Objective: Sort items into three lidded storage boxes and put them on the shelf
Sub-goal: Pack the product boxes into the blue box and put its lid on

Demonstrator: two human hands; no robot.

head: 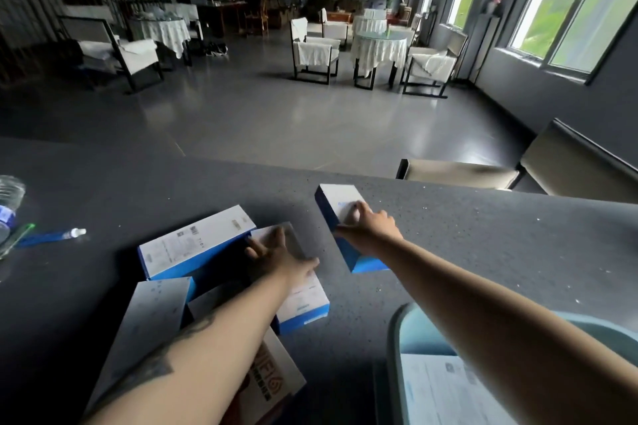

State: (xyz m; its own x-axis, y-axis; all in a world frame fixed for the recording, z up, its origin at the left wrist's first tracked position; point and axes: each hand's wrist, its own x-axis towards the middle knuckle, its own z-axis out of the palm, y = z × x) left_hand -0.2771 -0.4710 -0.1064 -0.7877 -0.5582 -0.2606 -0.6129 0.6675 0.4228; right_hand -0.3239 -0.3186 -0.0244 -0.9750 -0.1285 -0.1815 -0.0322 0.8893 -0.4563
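Several white-and-blue cartons lie on a dark grey counter [483, 245]. My right hand [367, 221] grips one of them [336, 203] from above, its near end raised off the counter. My left hand [276, 254] rests with spread fingers on another white-and-blue carton [303, 300]. A larger white-and-blue carton [193, 241] lies just left of that hand. Two more cartons [155, 314] sit under my left forearm, one with orange print [272, 379]. A pale blue storage box [411, 338], open, stands at the bottom right with a white printed carton [442, 390] inside.
At the counter's left edge stand a clear water bottle [8, 203] and a small blue spray bottle [55, 236] lying flat. A beige chair [538, 169] sits beyond the counter's far right. Behind it is open floor with covered tables and chairs.
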